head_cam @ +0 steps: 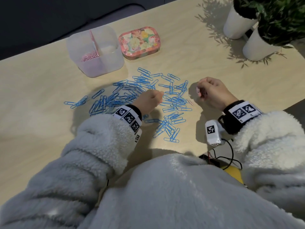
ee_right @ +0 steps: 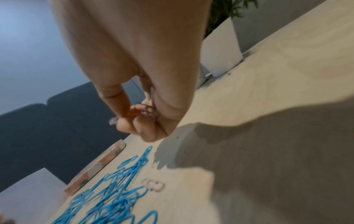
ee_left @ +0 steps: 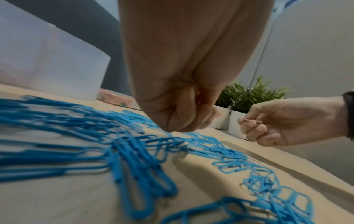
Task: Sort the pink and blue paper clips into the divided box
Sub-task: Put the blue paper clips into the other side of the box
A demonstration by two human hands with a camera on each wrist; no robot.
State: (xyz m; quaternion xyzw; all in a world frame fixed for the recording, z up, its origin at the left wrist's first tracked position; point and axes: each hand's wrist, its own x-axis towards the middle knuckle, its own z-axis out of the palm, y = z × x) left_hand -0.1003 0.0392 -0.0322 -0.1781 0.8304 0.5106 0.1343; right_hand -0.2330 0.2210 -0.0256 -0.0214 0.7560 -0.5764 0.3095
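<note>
Many blue paper clips lie spread over the table's middle. My left hand hovers over them as a fist; in the left wrist view reddish-pink bits show inside the curled fingers. My right hand is raised at the pile's right edge, pinching a few pink paper clips, seen as loops in its fingers. One loose pink clip lies on the table beside the pile. The translucent divided box stands at the back left, with pink clips in its left compartment.
A floral tin sits right of the box. Two white plant pots stand at the back right. The table's near edge cuts in on the right, below my right wrist, where cables hang.
</note>
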